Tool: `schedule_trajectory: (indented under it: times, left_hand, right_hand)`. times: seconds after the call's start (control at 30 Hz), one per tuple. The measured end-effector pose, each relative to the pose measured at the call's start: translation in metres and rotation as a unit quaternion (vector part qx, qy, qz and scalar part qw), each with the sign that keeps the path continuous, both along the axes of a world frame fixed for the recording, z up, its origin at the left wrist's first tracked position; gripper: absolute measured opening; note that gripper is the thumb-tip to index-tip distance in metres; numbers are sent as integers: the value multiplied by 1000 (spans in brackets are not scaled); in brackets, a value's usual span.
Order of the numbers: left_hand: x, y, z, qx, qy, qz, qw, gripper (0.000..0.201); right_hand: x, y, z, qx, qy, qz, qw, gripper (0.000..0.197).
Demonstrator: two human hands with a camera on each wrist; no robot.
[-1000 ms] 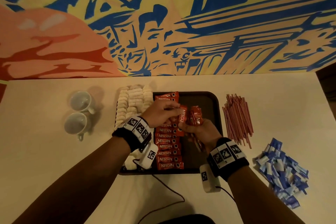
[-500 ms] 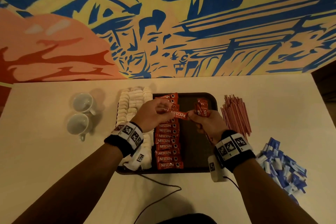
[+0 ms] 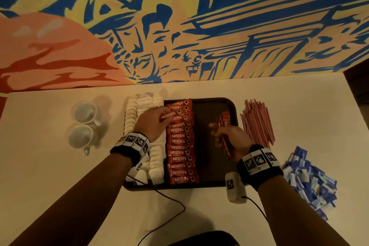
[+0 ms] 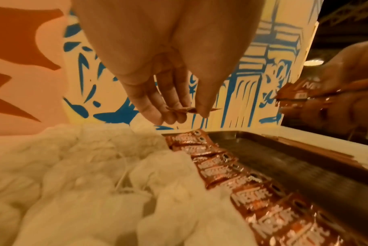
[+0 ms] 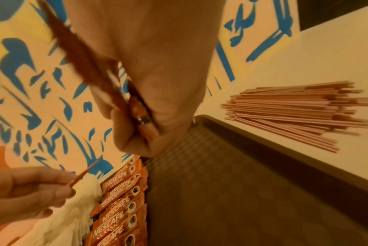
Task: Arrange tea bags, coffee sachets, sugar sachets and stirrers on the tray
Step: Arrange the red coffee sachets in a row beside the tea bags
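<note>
A dark tray (image 3: 215, 104) lies on the table. White tea bags (image 3: 137, 110) fill its left side, and a column of red coffee sachets (image 3: 180, 148) runs down beside them. My left hand (image 3: 153, 121) pinches one red coffee sachet (image 3: 168, 115) above the far end of that column; the left wrist view shows it edge-on (image 4: 189, 109) between thumb and fingers. My right hand (image 3: 227, 138) grips a small bunch of coffee sachets (image 3: 223, 124) over the tray's bare right half (image 5: 231, 191).
A heap of pink stirrers (image 3: 256, 121) lies right of the tray. Blue sugar sachets (image 3: 307, 177) are piled at the near right. Two white cups (image 3: 84, 124) stand left of the tray. A painted wall (image 3: 179, 26) backs the table. Cables trail from my wrists.
My left hand has drawn one sachet away from the right hand's bunch and carried it left, over the far end of the column. The right hand has pulled back slightly toward me.
</note>
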State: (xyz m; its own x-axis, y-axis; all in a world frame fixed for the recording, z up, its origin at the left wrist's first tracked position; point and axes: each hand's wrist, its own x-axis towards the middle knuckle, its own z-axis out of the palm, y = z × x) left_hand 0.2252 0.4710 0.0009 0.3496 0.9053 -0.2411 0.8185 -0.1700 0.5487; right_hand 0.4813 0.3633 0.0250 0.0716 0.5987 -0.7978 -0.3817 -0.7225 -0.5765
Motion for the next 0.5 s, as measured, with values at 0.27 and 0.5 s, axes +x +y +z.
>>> schedule_trajectory:
  times: [0.27,0.5]
  left_hand:
    - [16,-8,-31,44,148,-112,982,32]
    - [24,-4,-39,59,200,-137,968,36]
  right_hand:
    - [2,-6,-3,12,71,-19,997,26]
    - [2,-7,-5,10,82,-38,996,29]
